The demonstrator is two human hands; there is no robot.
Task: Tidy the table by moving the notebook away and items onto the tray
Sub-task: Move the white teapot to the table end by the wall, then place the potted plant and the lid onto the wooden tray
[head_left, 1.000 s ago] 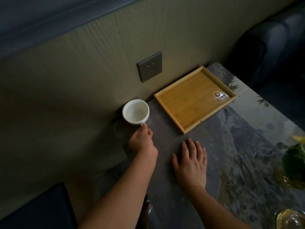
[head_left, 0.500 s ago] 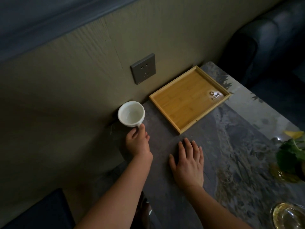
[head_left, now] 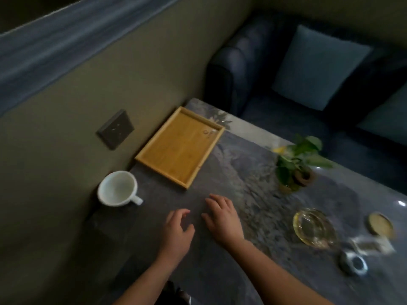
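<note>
Left hand [head_left: 178,230] loosely curled, gripping nothing, over table [head_left: 237,170]. Right hand [head_left: 222,219] just beside it, fingers relaxed on the tabletop, gripping nothing. Cup [head_left: 117,188] at 10 o'clock from left hand, apart. Tray [head_left: 179,147] at 12 o'clock. Glass dish [head_left: 312,227] at 3 o'clock.

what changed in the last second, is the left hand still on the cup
No. The left hand left the handle of the cup and drew back beside the right hand, holding nothing. The cup stays by the wall, the tray empty, the right hand resting on the table.
</note>
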